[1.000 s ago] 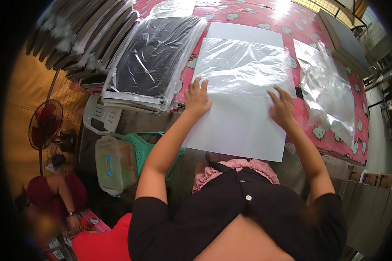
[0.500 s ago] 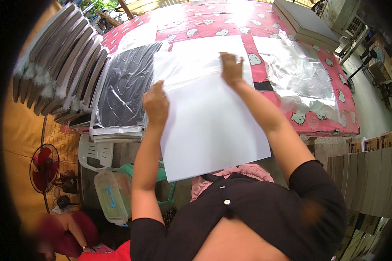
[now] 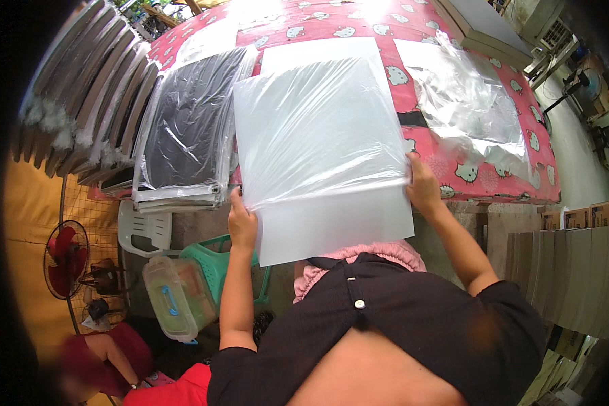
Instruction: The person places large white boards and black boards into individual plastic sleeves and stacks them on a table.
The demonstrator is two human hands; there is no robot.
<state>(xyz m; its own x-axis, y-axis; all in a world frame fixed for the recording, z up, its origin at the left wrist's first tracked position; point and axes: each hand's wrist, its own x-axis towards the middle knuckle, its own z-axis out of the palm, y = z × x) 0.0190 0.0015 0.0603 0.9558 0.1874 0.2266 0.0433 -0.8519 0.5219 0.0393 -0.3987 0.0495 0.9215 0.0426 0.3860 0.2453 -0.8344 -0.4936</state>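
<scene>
A large white board [image 3: 335, 229] lies slanted in front of me, its near edge overhanging the table toward my lap. A clear plastic bag [image 3: 318, 128] covers most of it, wrinkled in diagonal creases, and only the near strip is bare. My left hand [image 3: 242, 220] is closed on the bag's edge at the board's left side. At the right side, somewhat farther off, my right hand [image 3: 423, 184] pinches the opposite edge of the bag. Left of the board sits a pile of plastic-wrapped black panels [image 3: 193, 122]. Loose clear plastic bags [image 3: 470, 115] lie to the right.
The table wears a pink patterned cover [image 3: 467, 174]. Tall stacks of wrapped panels [image 3: 81, 88] rise at the left, and grey boards [image 3: 568, 277] stand at the right. Below are a green stool [image 3: 213, 260], a lidded plastic box [image 3: 176, 298] and another person's arm [image 3: 111, 358].
Both hands have come down toward me along the board's sides, drawing the clear bag over it. The plastic now reaches close to the board's near end.
</scene>
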